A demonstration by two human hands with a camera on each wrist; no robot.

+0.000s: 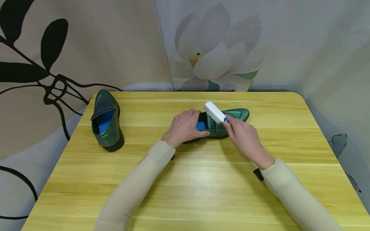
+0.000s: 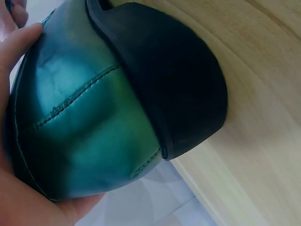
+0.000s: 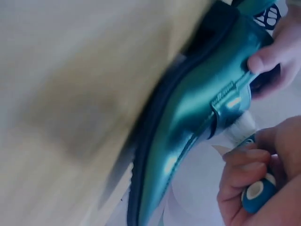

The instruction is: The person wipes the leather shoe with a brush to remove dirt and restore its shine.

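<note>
A metallic green loafer (image 1: 241, 114) with a blue insole lies on its dark sole at the back of the table, its toe pointing right. My left hand (image 1: 185, 126) grips its heel end; in the left wrist view the thumb and fingers hold around the green heel (image 2: 84, 132), above the black heel block. My right hand (image 1: 245, 136) holds a white brush (image 1: 212, 110) with a blue grip, fingers curled round the handle. Its pale bristles (image 3: 242, 126) are right at the strap across the shoe's upper in the right wrist view.
A matching green loafer (image 1: 108, 138) stands at the table's left edge, toe to the back. The wooden table (image 1: 202, 192) reaches a patterned curtain (image 1: 115, 41) behind it. A dark band (image 1: 258, 175) shows at the right wrist.
</note>
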